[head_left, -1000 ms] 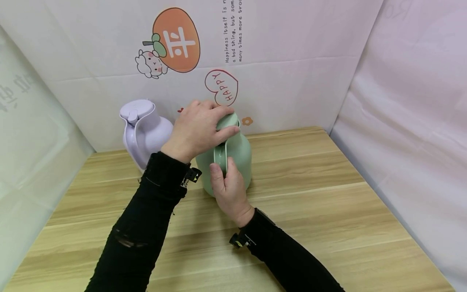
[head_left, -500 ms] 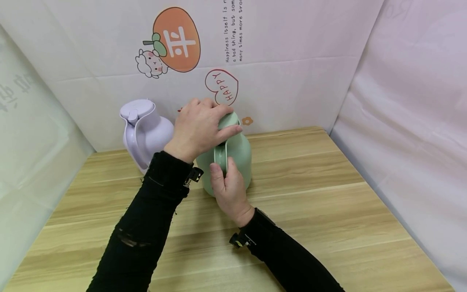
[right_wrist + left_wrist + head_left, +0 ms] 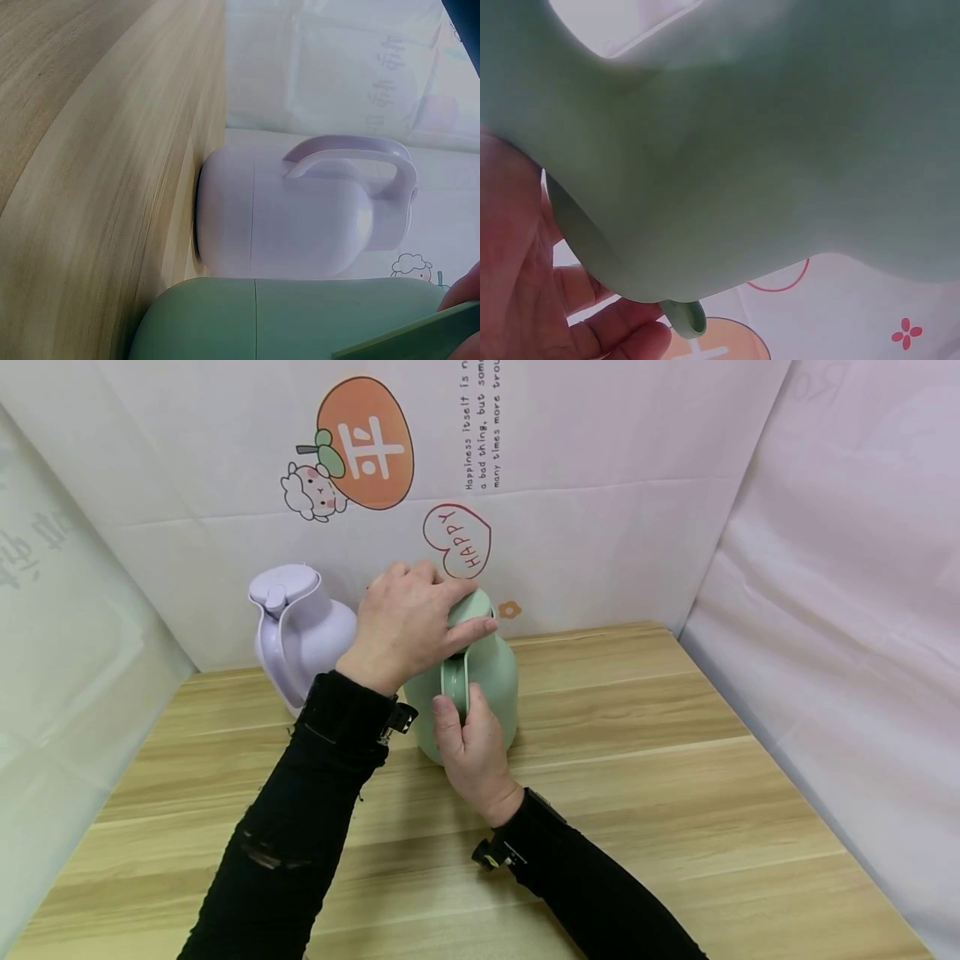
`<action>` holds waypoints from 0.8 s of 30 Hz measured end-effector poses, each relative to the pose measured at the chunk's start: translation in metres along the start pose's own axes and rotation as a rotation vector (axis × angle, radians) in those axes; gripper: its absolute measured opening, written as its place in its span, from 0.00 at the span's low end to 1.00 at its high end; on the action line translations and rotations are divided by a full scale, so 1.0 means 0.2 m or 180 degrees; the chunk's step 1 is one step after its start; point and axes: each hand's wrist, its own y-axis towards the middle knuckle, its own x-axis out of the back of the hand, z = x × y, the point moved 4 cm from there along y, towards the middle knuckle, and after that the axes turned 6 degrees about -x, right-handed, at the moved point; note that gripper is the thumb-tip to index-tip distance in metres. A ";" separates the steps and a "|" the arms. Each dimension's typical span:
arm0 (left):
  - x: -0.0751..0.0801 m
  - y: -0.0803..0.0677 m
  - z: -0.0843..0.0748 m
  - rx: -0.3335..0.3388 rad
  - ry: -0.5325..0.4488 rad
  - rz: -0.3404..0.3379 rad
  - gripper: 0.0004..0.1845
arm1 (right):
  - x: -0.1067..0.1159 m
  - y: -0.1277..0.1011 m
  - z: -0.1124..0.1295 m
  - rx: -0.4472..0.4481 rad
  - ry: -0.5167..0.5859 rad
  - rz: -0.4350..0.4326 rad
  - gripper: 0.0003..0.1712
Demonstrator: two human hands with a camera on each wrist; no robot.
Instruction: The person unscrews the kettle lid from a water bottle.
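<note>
A pale green thermos jug (image 3: 497, 685) stands upright on the table, its handle (image 3: 453, 677) facing the person. My left hand (image 3: 408, 622) reaches over the top and grips the green lid (image 3: 471, 606), thumb at the near right and fingers round the far side. Lower down, my right hand (image 3: 477, 756) grips the handle, with the thumb along its left. In the left wrist view, the jug's green body (image 3: 742, 150) fills most of the picture and curled fingers (image 3: 622, 326) show by the top, beside a small green spout-like piece (image 3: 686, 319).
A lilac thermos jug (image 3: 300, 627) stands just left of the green one, its lid on. The wood-grain table (image 3: 622, 760) ends at a printed white cloth (image 3: 600, 543) behind, with more white cloth at both sides.
The left hand and forearm have shifted very slightly to the right over the lid. The right hand and both jugs keep their places.
</note>
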 end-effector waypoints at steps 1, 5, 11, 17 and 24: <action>0.00 0.00 0.00 0.0002 0.0010 0.0004 0.35 | 0.00 0.00 0.00 -0.0005 0.0009 0.0004 0.11; 0.00 0.00 0.00 0.0012 0.0050 -0.0008 0.35 | 0.00 0.00 0.00 -0.0021 0.0024 0.0025 0.11; 0.01 -0.01 0.00 0.0053 0.0053 -0.0030 0.37 | 0.00 0.00 0.00 -0.0036 0.0020 0.0034 0.13; 0.00 -0.01 0.00 0.0113 -0.0207 0.0082 0.35 | 0.00 0.00 0.00 -0.0032 0.0023 0.0026 0.14; -0.01 -0.01 0.00 0.0189 -0.0317 0.0154 0.35 | 0.00 0.00 0.00 -0.0036 0.0014 0.0009 0.12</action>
